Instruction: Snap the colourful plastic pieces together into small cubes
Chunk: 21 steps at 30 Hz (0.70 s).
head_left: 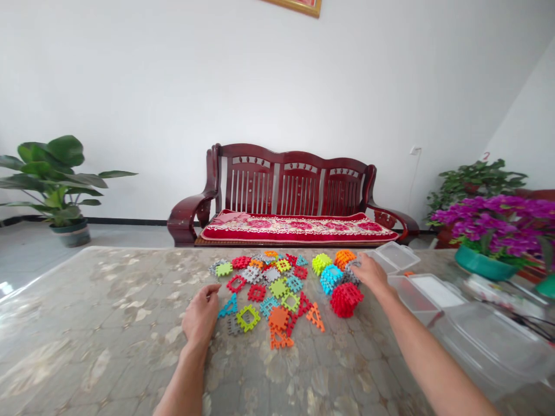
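Loose plastic interlocking tiles point(278, 288) in red, grey, blue, green and orange lie spread over the middle of the table. To the left of the spread, my left hand point(200, 312) rests on the tabletop with its fingers curled in and nothing visible in them. A blue triangular tile point(228, 306) is close by its fingertips. My right hand point(370, 271) has its fingers round a stack of grey tiles point(353, 270), partly hidden by the hand. Beside it stand an orange stack point(345, 258), a yellow-green stack point(321, 264), a blue stack point(332, 279) and a red stack point(346, 299).
Clear plastic boxes point(416, 297) and a large clear lid or tub point(494, 335) occupy the table's right side. Behind them is a teal planter point(488, 263) with purple flowers. A wooden bench point(277, 185) stands beyond the table's far edge.
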### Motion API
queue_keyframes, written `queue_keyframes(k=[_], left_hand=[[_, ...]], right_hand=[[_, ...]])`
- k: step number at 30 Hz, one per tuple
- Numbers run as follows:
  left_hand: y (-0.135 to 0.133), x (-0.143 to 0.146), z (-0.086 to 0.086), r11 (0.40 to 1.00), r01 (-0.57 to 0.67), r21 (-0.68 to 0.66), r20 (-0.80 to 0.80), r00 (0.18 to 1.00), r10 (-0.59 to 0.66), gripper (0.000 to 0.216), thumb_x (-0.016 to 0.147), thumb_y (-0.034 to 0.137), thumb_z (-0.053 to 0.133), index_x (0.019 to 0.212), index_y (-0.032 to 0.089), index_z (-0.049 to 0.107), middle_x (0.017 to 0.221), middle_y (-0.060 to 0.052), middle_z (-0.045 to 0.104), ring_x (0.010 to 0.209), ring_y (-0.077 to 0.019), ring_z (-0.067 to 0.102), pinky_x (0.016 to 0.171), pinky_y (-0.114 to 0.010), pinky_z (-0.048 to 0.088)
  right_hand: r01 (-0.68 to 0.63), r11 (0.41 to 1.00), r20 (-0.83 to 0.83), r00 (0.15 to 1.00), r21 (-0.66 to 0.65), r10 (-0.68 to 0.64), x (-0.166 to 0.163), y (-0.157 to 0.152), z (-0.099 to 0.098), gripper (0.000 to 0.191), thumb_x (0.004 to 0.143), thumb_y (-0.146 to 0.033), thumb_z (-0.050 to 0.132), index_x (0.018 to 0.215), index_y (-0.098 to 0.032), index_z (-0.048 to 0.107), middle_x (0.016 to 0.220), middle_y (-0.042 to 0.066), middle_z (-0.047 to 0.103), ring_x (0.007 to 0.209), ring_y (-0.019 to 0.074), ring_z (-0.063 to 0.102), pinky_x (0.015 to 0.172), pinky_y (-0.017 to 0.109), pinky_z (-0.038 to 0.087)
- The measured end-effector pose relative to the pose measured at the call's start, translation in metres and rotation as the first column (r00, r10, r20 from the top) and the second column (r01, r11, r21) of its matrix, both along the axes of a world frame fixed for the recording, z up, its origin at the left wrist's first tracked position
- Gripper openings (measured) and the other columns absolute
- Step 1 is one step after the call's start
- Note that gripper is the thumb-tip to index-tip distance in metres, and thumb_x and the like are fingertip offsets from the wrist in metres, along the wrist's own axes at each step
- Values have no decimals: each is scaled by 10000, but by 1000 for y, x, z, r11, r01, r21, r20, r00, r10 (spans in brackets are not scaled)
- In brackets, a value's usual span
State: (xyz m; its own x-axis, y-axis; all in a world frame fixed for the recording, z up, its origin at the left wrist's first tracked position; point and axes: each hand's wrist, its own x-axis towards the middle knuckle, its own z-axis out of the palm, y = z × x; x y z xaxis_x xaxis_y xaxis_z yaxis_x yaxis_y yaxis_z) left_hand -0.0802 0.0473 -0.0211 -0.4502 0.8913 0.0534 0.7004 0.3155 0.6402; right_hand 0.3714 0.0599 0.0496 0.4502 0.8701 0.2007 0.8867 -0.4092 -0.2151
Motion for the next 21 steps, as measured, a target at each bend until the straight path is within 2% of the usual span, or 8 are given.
queue_keyframes(k=[6, 11, 15, 18, 21], left_hand=[[-1, 0, 0, 1000, 5, -4, 4, 1000, -5, 388, 841, 354, 396, 1097, 292, 681, 1052, -47, 726, 900, -276, 666, 662, -330, 481], [-1, 0, 1, 1000, 6, 7, 2, 1000, -6, 377, 839, 348, 409, 1087, 290, 687, 1035, -45, 731, 893, -265, 670, 671, -318, 485], [-2, 1, 2, 1000, 7, 14, 20, 1000, -8, 375, 836, 324, 406, 1086, 283, 682, 1068, -36, 725, 914, -259, 668, 691, -315, 487], [-3, 2, 4, 1000, -3, 16, 39, 999, 2, 381, 842, 335, 393, 1095, 288, 674, 1068, -40, 723, 928, -271, 664, 704, -335, 486], [-3, 2, 4, 1000, -5, -1, 52, 999, 5, 385, 849, 357, 380, 1095, 298, 669, 1065, -41, 721, 950, -287, 658, 721, -357, 483]], right_hand=[[-22, 995, 4, 1000, -98, 23, -4, -1, -2, 592, 768, -491, 561, 1256, -160, 504, 1149, 176, 642, 1068, 310, 609, 813, 362, 455], [-24, 992, 25, 999, -121, 27, -6, 0, -5, 509, 774, -422, 547, 1213, -167, 511, 1117, 164, 651, 1022, 306, 627, 779, 361, 462], [1, 993, 71, 997, -118, 8, -7, -1, -3, 515, 774, -412, 552, 1219, -156, 516, 1125, 186, 634, 1024, 320, 617, 784, 383, 464], [-11, 1000, 158, 987, -13, 13, -18, -3, 4, 509, 785, -391, 546, 1241, -166, 524, 1203, 185, 596, 1086, 335, 573, 838, 412, 452], [-168, 974, 217, 967, 150, 133, -43, -4, 12, 468, 822, -324, 499, 1271, -194, 514, 1271, 126, 572, 1142, 276, 539, 927, 367, 417]])
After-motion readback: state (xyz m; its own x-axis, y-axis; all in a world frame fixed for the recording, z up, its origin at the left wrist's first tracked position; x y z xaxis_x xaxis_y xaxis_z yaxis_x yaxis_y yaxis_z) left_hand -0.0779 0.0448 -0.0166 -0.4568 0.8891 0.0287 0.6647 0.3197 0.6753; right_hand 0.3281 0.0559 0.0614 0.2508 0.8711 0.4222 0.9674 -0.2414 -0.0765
